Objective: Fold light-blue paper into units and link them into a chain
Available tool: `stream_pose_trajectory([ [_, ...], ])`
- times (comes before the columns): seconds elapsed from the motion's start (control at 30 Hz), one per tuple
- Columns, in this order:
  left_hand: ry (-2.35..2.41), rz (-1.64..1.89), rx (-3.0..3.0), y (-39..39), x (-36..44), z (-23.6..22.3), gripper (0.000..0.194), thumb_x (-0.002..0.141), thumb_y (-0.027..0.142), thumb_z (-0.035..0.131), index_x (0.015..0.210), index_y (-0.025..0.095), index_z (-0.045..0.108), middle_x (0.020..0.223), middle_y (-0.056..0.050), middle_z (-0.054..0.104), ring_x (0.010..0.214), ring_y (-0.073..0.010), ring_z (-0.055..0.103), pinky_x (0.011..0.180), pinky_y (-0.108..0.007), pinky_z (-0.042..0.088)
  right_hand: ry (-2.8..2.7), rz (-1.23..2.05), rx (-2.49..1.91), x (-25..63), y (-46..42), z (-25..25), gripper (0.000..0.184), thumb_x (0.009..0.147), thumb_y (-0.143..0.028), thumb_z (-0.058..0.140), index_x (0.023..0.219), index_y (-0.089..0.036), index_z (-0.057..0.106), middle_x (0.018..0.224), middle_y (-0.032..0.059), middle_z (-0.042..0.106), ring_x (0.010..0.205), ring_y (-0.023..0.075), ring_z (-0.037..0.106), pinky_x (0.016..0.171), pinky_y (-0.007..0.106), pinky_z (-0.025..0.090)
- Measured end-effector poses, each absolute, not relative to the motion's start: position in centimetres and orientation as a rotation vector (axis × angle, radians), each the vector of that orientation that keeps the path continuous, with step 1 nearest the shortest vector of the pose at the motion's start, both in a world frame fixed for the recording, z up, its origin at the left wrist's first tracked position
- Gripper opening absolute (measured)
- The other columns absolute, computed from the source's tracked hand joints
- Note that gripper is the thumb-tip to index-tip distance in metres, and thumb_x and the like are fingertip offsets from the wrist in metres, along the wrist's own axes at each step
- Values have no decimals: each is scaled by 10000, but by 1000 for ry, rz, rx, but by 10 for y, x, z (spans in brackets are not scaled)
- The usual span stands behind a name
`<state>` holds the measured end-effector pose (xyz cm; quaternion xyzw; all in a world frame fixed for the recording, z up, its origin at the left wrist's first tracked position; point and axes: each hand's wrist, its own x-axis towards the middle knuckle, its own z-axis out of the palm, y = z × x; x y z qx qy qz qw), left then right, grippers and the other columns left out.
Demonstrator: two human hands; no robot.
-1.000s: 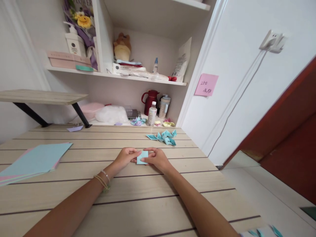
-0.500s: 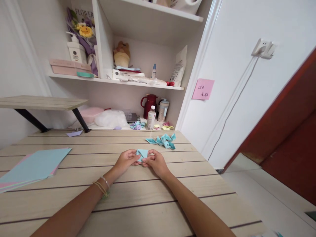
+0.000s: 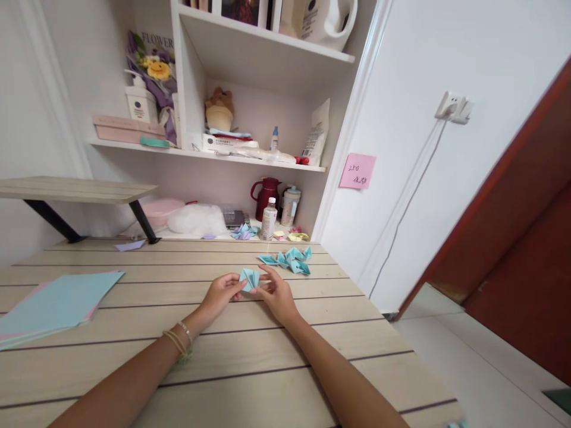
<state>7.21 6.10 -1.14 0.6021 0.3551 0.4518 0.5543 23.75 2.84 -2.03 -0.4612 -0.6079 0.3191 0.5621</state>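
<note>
Between my hands, just above the tabletop, is a small piece of folded light-blue paper (image 3: 249, 279) with slanting creases and an opened flap on its face. My left hand (image 3: 224, 292) pinches its left edge, thumb in front and fingers behind. At the right edge, the thumb of my right hand (image 3: 277, 293) touches the lower corner, while its index finger is raised and slightly apart from the upper corner. Just beyond the hands lies a cluster of folded teal paper pieces (image 3: 292, 260). Bracelets circle my left wrist.
A stack of coloured paper sheets (image 3: 57, 300) lies at the left of the slatted table (image 3: 214, 380). Behind it stands a small raised shelf (image 3: 75, 189) on black legs. Along the back are a bottle (image 3: 268, 220), a red jug (image 3: 266, 199) and a purple paper scrap (image 3: 129, 245).
The paper went from a plain flat square to one with a slanted flap showing. My right fingers have loosened and spread at its edge. The camera view has tilted up slightly.
</note>
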Motion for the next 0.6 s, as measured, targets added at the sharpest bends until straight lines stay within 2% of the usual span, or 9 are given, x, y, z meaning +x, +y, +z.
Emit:
stream_pose_trajectory([
  [0.1, 851, 1061, 1429, 60, 72, -12, 250, 643, 348, 684, 761, 128, 660, 525, 5, 589, 470, -97, 511, 472, -192, 406, -1453, 834, -1017, 237, 29, -20, 404, 636, -346, 677, 1008, -206, 610, 861, 26, 633, 595, 121, 565, 583, 259, 476],
  [0.17, 844, 1072, 1410, 60, 72, -12, 268, 638, 344, 690, 787, 124, 657, 589, -15, 624, 502, -103, 533, 499, -201, 427, -1438, 930, -963, 235, 30, -21, 310, 664, -381, 646, 910, -191, 644, 787, 24, 644, 607, 142, 586, 599, 279, 492],
  [0.27, 822, 1109, 1362, 60, 70, -14, 302, 624, 315, 709, 844, 120, 640, 698, -43, 660, 580, -120, 579, 569, -221, 460, -1343, 1011, -935, 235, 31, -22, 345, 625, -421, 672, 867, -176, 641, 712, 16, 638, 576, 152, 604, 594, 290, 505],
  [0.43, 712, 1048, 1450, 55, 69, -14, 391, 552, 238, 759, 901, 123, 624, 802, -69, 682, 724, -163, 622, 689, -262, 473, -1176, 1010, -941, 235, 28, -20, 598, 529, -416, 742, 1035, -166, 544, 568, -28, 615, 530, 156, 616, 568, 282, 507],
  [0.6, 660, 976, 1580, 52, 70, -16, 339, 582, 255, 733, 871, 108, 636, 773, -71, 689, 736, -181, 619, 724, -291, 459, -1201, 1022, -957, 232, 25, -22, 451, 543, -493, 702, 815, -147, 604, 530, -6, 619, 484, 160, 602, 516, 274, 490],
])
